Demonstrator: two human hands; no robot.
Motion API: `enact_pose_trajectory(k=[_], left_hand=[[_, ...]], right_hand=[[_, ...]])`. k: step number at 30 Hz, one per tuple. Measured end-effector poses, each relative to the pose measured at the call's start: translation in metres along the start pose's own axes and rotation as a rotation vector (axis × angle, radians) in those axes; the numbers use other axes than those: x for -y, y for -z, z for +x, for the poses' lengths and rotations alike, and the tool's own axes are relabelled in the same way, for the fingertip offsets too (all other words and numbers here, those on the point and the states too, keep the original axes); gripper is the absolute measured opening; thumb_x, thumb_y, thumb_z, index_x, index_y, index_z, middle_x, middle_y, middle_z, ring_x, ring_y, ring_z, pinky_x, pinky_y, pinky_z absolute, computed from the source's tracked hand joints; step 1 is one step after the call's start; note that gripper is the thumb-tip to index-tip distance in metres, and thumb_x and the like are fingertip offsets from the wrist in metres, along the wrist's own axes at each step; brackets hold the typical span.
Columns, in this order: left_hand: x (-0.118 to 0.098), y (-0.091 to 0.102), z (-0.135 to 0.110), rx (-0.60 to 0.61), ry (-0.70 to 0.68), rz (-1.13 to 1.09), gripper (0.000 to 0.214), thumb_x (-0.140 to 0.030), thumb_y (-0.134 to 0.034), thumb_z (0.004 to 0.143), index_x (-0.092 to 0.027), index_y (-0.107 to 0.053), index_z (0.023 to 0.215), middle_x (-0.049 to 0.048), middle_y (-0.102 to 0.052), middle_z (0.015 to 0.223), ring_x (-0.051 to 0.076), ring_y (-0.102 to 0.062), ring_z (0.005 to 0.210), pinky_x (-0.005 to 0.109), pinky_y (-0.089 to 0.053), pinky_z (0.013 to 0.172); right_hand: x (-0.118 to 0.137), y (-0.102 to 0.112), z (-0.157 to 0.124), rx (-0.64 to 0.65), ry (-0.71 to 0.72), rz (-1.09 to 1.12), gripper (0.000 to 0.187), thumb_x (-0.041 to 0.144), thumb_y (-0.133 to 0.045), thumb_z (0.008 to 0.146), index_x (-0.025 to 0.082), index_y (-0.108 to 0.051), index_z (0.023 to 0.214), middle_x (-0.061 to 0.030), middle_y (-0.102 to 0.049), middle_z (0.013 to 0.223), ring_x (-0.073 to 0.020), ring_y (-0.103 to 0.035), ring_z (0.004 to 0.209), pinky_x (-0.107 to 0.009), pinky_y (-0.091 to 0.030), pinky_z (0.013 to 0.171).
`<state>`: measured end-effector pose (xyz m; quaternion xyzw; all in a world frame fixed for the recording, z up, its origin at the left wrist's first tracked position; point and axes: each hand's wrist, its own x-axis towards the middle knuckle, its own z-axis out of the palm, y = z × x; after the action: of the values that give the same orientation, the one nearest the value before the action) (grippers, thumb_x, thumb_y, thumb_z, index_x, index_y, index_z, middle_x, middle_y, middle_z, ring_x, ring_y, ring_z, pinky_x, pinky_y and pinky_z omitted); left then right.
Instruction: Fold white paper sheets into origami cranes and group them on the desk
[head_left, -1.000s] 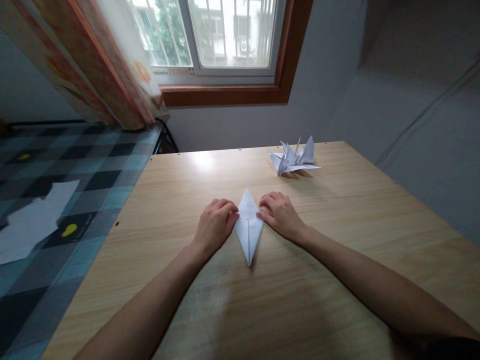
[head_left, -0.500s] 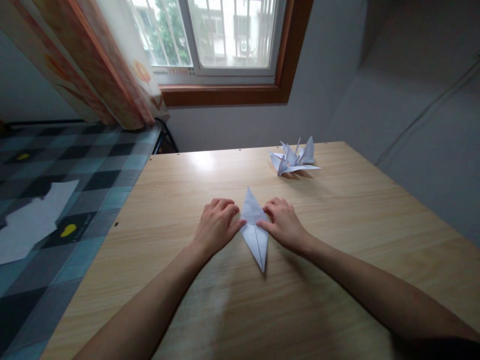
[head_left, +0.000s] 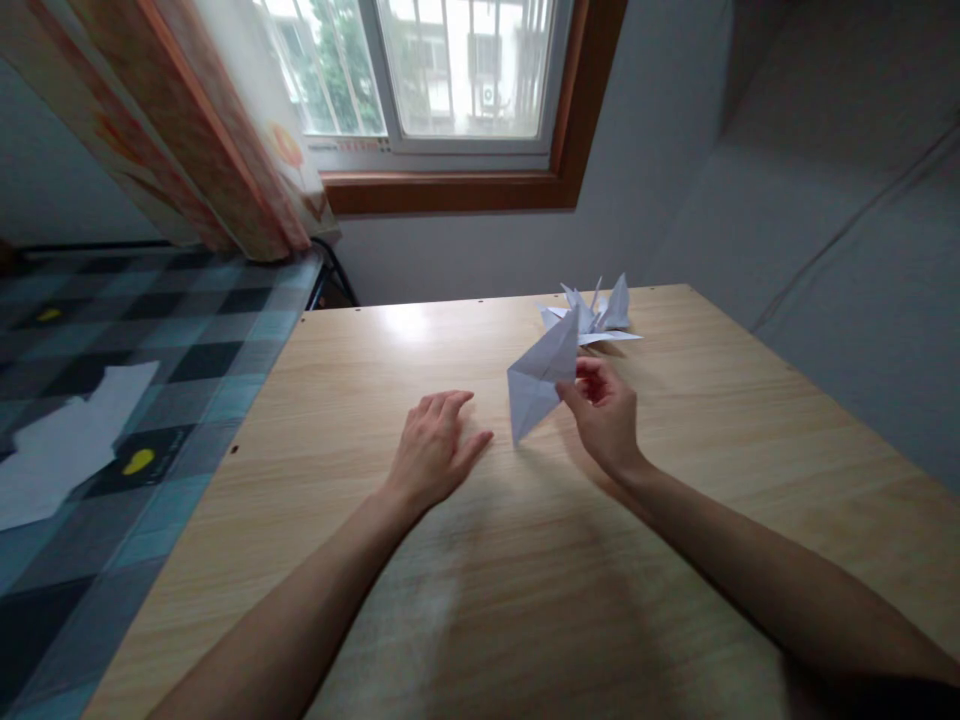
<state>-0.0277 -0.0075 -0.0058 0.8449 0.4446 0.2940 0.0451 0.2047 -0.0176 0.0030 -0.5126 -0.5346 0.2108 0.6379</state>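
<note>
My right hand (head_left: 606,412) pinches a folded white paper piece (head_left: 540,385), a kite-shaped origami base, and holds it up above the wooden table (head_left: 525,560), tilted with its lower tip near the tabletop. My left hand (head_left: 435,445) rests flat on the table just left of the paper, fingers stretched out, holding nothing. Behind the lifted paper, near the table's far edge, sit finished white paper cranes (head_left: 600,318).
A bed with a blue-grey checked cover (head_left: 135,380) lies left of the table, with white paper sheets (head_left: 67,440) on it. A window (head_left: 442,70) with an orange patterned curtain (head_left: 187,130) is behind. A grey wall runs along the right.
The folded paper lay flat between both hands; my right hand has lifted it off the table and moved it up and right. My left hand let go and stays flat.
</note>
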Motion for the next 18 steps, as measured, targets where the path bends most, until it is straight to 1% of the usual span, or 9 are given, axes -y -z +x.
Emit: enact_pose_trajectory(k=[2, 4, 6, 8, 9, 11, 14, 16, 18], left_hand=[[0.000, 0.000, -0.001, -0.016, -0.007, -0.003, 0.045, -0.040, -0.059, 0.090, -0.017, -0.048, 0.127, 0.0129, -0.062, 0.122, 0.030, -0.055, 0.113, 0.047, -0.046, 0.097], [0.000, 0.000, -0.001, -0.041, -0.020, -0.007, 0.051, -0.039, -0.060, 0.089, -0.016, -0.045, 0.131, 0.0142, -0.061, 0.124, 0.030, -0.054, 0.113, 0.048, -0.046, 0.097], [-0.001, 0.001, -0.002, -0.063, -0.042, -0.018, 0.049, -0.033, -0.058, 0.090, -0.015, -0.044, 0.133, 0.0147, -0.059, 0.126, 0.030, -0.054, 0.114, 0.048, -0.045, 0.099], [-0.002, 0.001, -0.002, -0.070, -0.060, -0.022, 0.039, -0.022, -0.052, 0.090, -0.016, -0.049, 0.129, 0.0136, -0.058, 0.127, 0.028, -0.053, 0.116, 0.047, -0.045, 0.100], [-0.002, 0.002, -0.002, -0.064, -0.065, -0.021, 0.036, -0.016, -0.049, 0.089, -0.017, -0.054, 0.124, 0.0126, -0.059, 0.126, 0.027, -0.053, 0.116, 0.046, -0.045, 0.100], [-0.002, 0.002, -0.001, -0.024, -0.081, -0.028, 0.032, -0.010, -0.046, 0.085, -0.020, -0.062, 0.111, 0.0099, -0.062, 0.121, 0.026, -0.054, 0.114, 0.045, -0.045, 0.099], [-0.002, 0.003, -0.001, 0.081, -0.145, -0.056, 0.028, -0.010, -0.048, 0.083, -0.021, -0.067, 0.100, 0.0064, -0.069, 0.113, 0.025, -0.056, 0.110, 0.043, -0.046, 0.097], [-0.002, 0.005, 0.000, 0.161, -0.198, -0.075, 0.030, -0.010, -0.048, 0.082, -0.023, -0.068, 0.100, 0.0043, -0.071, 0.112, 0.024, -0.058, 0.109, 0.042, -0.045, 0.096], [-0.002, 0.006, 0.000, 0.216, -0.217, -0.085, 0.032, -0.010, -0.048, 0.081, -0.024, -0.070, 0.101, 0.0029, -0.072, 0.112, 0.023, -0.059, 0.108, 0.042, -0.045, 0.096]], right_hand=[[0.003, 0.003, 0.002, -0.112, 0.144, -0.005, 0.030, 0.023, -0.068, 0.081, 0.024, -0.059, 0.110, 0.0024, -0.063, 0.081, -0.0133, -0.057, 0.069, -0.026, -0.048, 0.064], [0.004, 0.005, -0.002, -0.083, 0.293, -0.073, 0.023, 0.021, -0.066, 0.084, 0.025, -0.061, 0.106, 0.0008, -0.066, 0.084, -0.0151, -0.061, 0.074, -0.028, -0.051, 0.068], [0.003, 0.005, -0.008, 0.037, 0.438, -0.156, 0.012, 0.016, -0.062, 0.086, 0.025, -0.066, 0.094, -0.0008, -0.068, 0.086, -0.0163, -0.064, 0.078, -0.030, -0.053, 0.071], [-0.001, 0.004, -0.015, 0.193, 0.561, -0.219, 0.016, 0.012, -0.058, 0.088, 0.024, -0.068, 0.086, -0.0022, -0.070, 0.086, -0.0167, -0.066, 0.080, -0.031, -0.054, 0.074], [-0.004, 0.003, -0.017, 0.273, 0.591, -0.249, 0.018, 0.011, -0.056, 0.088, 0.024, -0.068, 0.085, -0.0030, -0.070, 0.087, -0.0169, -0.066, 0.081, -0.031, -0.054, 0.074], [-0.009, 0.001, -0.021, 0.432, 0.578, -0.325, 0.019, 0.012, -0.055, 0.089, 0.023, -0.070, 0.083, -0.0045, -0.072, 0.089, -0.0173, -0.066, 0.083, -0.031, -0.054, 0.076], [-0.014, 0.000, -0.022, 0.603, 0.459, -0.434, 0.021, 0.011, -0.054, 0.089, 0.022, -0.071, 0.082, -0.0059, -0.073, 0.093, -0.0187, -0.066, 0.087, -0.033, -0.053, 0.082], [-0.014, 0.001, -0.021, 0.663, 0.402, -0.469, 0.023, 0.009, -0.053, 0.087, 0.022, -0.072, 0.083, -0.0060, -0.074, 0.094, -0.0196, -0.066, 0.089, -0.034, -0.052, 0.084], [-0.013, 0.002, -0.020, 0.690, 0.373, -0.483, 0.025, 0.006, -0.053, 0.086, 0.022, -0.073, 0.082, -0.0056, -0.075, 0.092, -0.0201, -0.066, 0.088, -0.035, -0.051, 0.085]])
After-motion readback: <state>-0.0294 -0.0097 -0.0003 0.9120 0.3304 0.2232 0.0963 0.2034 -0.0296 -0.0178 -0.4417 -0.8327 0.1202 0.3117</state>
